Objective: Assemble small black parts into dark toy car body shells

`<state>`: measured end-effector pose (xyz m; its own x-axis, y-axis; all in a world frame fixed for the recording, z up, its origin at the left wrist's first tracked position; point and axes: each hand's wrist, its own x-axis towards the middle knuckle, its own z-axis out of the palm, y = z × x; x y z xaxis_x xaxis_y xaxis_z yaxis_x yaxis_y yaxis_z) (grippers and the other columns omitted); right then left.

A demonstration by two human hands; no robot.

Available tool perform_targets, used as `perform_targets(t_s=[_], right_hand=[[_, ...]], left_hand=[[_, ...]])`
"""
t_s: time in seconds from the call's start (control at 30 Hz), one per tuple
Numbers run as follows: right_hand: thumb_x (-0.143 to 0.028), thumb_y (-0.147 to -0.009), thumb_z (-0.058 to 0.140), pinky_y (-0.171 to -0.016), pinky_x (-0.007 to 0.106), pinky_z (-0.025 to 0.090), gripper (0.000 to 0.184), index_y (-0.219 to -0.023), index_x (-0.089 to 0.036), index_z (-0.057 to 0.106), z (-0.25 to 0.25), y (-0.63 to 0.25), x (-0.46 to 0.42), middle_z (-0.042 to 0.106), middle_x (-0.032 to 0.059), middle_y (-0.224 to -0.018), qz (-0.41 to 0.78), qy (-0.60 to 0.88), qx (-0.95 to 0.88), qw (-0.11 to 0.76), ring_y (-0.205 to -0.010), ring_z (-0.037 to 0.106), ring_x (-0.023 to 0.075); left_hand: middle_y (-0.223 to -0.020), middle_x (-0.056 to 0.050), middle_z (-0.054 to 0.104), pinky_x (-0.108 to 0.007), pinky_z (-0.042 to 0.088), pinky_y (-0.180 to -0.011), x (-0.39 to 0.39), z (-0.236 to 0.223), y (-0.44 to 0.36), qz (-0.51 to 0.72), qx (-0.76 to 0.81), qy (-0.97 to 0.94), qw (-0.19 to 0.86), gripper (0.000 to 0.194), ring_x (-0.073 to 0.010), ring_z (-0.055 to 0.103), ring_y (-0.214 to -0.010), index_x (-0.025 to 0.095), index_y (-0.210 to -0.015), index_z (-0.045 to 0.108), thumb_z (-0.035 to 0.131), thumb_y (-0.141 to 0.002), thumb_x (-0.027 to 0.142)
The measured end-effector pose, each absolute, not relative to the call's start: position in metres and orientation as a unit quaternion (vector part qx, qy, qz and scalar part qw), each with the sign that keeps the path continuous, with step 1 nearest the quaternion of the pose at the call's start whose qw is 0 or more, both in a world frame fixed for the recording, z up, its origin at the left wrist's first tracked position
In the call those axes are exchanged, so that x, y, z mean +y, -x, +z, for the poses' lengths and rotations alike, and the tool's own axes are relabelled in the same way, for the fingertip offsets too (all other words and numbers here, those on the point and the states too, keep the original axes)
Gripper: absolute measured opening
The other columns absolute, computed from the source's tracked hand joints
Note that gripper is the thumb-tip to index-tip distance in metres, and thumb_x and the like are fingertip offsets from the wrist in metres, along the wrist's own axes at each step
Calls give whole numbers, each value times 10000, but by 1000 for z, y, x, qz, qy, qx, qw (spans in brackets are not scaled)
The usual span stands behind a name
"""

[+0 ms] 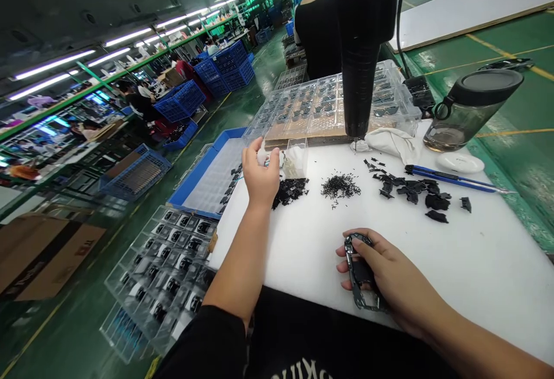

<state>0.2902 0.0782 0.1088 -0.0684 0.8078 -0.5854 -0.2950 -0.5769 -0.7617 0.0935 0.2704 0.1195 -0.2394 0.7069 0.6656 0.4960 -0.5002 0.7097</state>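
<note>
My right hand grips a dark, glossy housing frame with openings in it, low over the front of the white work surface. My left hand reaches to the far left side of the surface, thumb and fingers curled around a small white object that I cannot name. Just right of that hand stands a small clear box with whitish contents. A heap of black pieces lies below the box. A pile of tiny black screws sits further right.
A black electric screwdriver hangs over the far edge. Behind it is a clear compartment tray of parts. To the right are black scraps, blue tweezers and a bottle. Left are a blue tray and stacked part trays.
</note>
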Motion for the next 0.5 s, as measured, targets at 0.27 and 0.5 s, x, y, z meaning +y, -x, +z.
perform_targets(t_s=[0.27,0.5], right_hand=[[-409,-955,524,-624,343,572,193,-1078,-261,534,113,-290,78,640,38,-950,696,550,-231,399,-785,632,203],[-406,-965,506,-565,289,554,184,-1071,-258,532,113,-287,78,634,29,-940,695,553,-225,400,-757,640,187]], left_hand=[[-944,-21,607,-268,455,-791,231,118,-120,488,408,-704,315,134,-134,590,-824,204,-913,633,584,-858,317],[-683,31,534,-254,372,-601,240,100,-121,332,517,-718,328,255,-115,463,-602,213,-948,718,672,-774,393]])
